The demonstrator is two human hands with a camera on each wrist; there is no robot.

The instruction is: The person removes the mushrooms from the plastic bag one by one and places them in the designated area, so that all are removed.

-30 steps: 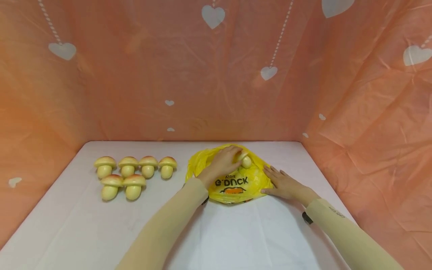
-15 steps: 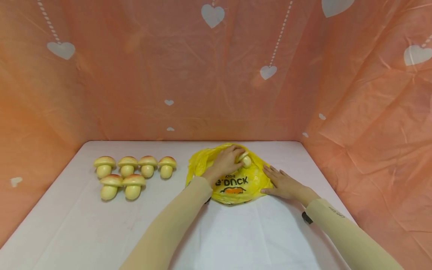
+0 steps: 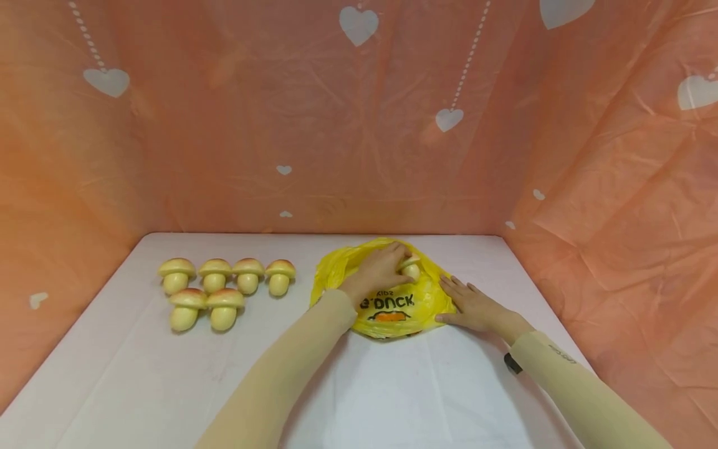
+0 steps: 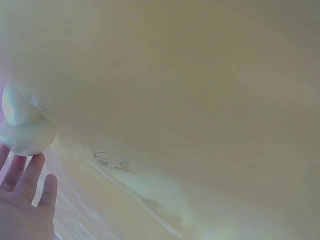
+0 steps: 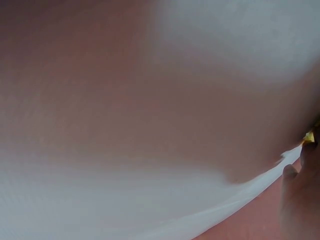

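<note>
A toy mushroom [image 3: 412, 272] with a pale stem lies in the mouth of a yellow plastic bag [image 3: 430, 302] printed with dark lettering. My left hand [image 3: 377, 269] reaches into the bag from the left and holds the mushroom by its cap, fingers on the far side and thumb on the near side. In the left wrist view, fingertips of the left hand [image 4: 25, 200] touch the cap of the mushroom [image 4: 27, 137]; the thumb is out of sight. My right hand [image 3: 477, 308], fingers spread, rests against the bag's right edge. A sliver of yellow bag [image 5: 309, 137] shows in the right wrist view.
Several similar mushrooms stand at the left of the white tabletop [image 3: 168, 380], among them a front-left mushroom [image 3: 186, 310] and a back-right mushroom [image 3: 279, 277]. An orange curtain [image 3: 314, 125] with white hearts surrounds the table at the back and sides.
My left hand has shifted slightly to the right, and its fingers and thumb now cover more of the mushroom. The right hand and the bag have stayed about where they were.
</note>
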